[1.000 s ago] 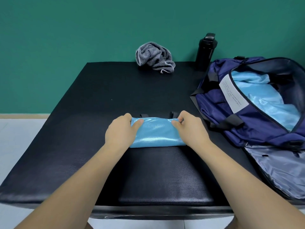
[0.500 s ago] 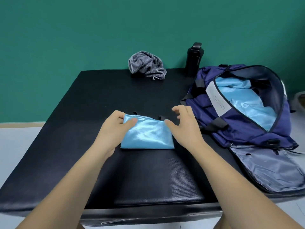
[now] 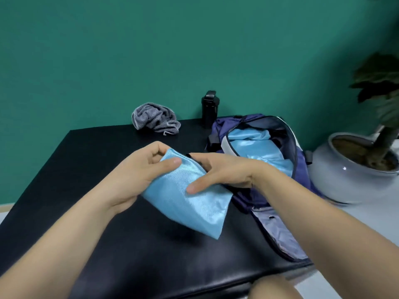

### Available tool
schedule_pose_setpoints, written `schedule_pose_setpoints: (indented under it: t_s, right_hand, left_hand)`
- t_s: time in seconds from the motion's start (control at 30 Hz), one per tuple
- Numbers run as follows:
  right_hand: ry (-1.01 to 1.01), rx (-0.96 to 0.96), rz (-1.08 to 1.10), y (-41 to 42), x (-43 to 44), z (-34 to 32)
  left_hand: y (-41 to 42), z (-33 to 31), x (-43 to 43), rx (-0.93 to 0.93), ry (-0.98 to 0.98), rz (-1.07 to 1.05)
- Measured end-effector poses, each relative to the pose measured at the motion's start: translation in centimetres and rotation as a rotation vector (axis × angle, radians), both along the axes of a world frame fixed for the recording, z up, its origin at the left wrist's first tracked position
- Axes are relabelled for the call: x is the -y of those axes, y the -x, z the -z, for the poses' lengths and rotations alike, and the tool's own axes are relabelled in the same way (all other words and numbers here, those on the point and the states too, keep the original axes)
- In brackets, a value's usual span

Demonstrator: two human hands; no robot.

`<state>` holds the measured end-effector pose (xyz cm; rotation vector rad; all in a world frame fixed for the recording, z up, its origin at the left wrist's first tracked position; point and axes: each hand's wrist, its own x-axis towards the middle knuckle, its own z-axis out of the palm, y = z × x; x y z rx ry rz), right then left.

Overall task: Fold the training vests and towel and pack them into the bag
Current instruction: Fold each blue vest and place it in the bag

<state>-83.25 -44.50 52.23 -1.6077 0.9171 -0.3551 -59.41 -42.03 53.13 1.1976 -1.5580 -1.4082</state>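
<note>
A person's left hand [image 3: 138,175] and right hand [image 3: 222,171] both clamp a folded light-blue training vest [image 3: 190,206], thumbs on its top face and fingers curled behind its upper edge. They hold it tilted over the middle of the black table [image 3: 86,190], just beside the open navy bag [image 3: 228,126] at the right edge. More blue vests [image 3: 252,145] lie inside the bag. A crumpled grey towel [image 3: 155,118] sits at the far edge, near a black bottle [image 3: 209,108].

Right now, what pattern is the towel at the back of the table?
The towel is grey with fine stripes, seen best in the head view.
</note>
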Motion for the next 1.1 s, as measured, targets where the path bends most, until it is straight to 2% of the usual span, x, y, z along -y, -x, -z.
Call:
schedule_pose_setpoints:
  t_s: [0.1,0.2,0.4,0.5,0.57,0.7,0.77,0.93,1.03,1.1]
  right_hand:
    - [0.056,-0.035,0.068,4.2,0.2,-2.6]
    - [0.192,-0.158,0.123,8.3,1.1,-5.0]
    - [0.393,-0.606,0.163,13.8,5.7,-8.8]
    - [0.484,-0.906,0.163,15.5,9.5,-8.9]
    - [0.475,-1.024,0.144,16.0,11.5,-8.7]
    - [0.491,-1.123,0.13,16.0,14.8,-7.5]
    - [0.489,-1.144,0.117,15.8,16.0,-6.8]
    - [0.304,-1.133,-0.003,15.2,17.6,-4.2]
    - [0.369,-1.206,0.0,14.9,18.3,-1.8]
    - [0.509,-1.243,0.047,14.9,18.5,0.0]
  left_hand:
    - [3.6,-1.1,1.2,-0.097,0.03,0.009]
    - [7.1,-1.1,3.2,-0.155,0.084,0.014]
    - [13.2,0.9,8.7,-0.111,0.125,-0.05]
    - [15.1,2.1,11.5,0.066,0.241,-0.164]
    - [16.2,2.3,12.5,0.22,0.39,-0.203]
    - [18.3,3.2,13.1,0.427,0.703,-0.055]
    - [19.3,4.0,13.2,0.535,0.785,0.051]
    - [21.6,4.9,14.5,0.777,0.768,0.196]
    - [22.7,5.6,15.7,0.923,0.701,0.283]
    - [23.3,6.1,16.3,1.019,0.669,0.342]
